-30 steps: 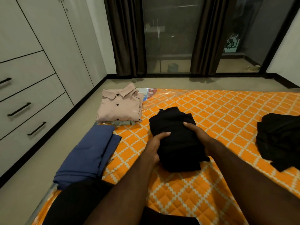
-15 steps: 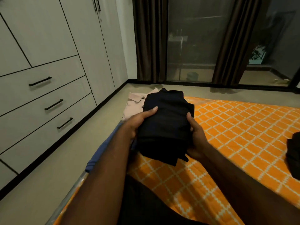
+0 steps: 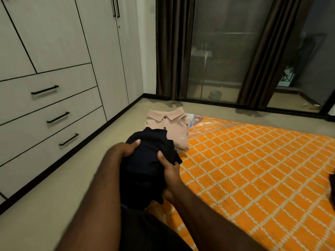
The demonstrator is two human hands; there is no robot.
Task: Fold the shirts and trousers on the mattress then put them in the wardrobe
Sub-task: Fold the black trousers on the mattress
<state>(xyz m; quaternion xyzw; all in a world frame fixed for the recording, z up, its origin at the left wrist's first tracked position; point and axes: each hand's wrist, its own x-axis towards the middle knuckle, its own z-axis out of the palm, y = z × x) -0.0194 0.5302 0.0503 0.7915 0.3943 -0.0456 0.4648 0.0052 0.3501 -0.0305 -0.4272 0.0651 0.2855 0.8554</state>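
You hold the dark folded garment (image 3: 148,158) between both hands, and it appears to be lifted off the near left corner of the mattress (image 3: 253,169), with its lower part hanging toward your lap. The fingers (image 3: 135,143) of your left hand (image 3: 125,151) are curled round its left edge with the thumb on top. Your right hand (image 3: 171,170) grips the right edge in the same way, and its other fingers are hidden under the cloth. Just beyond your fingertips the pink shirt (image 3: 174,129) lies folded on the corner of the mattress, and the far edge of the dark garment overlaps it in the view. Well to the right of your right fingers, at the border of the picture, there is a piece of another dark cloth (image 3: 332,185); too little of it shows to tell whether it is folded. The wardrobe (image 3: 63,69) stands to the left of your left fingers, across a strip of floor (image 3: 54,205), and its doors (image 3: 108,51) and drawers (image 3: 54,109) are all closed. I judge that the folding of this piece is finished and you are now in the step of moving it. The next move needs an even hold on both edges so that the folds do not open. If you go to the wardrobe, you must first free one hand for a handle.
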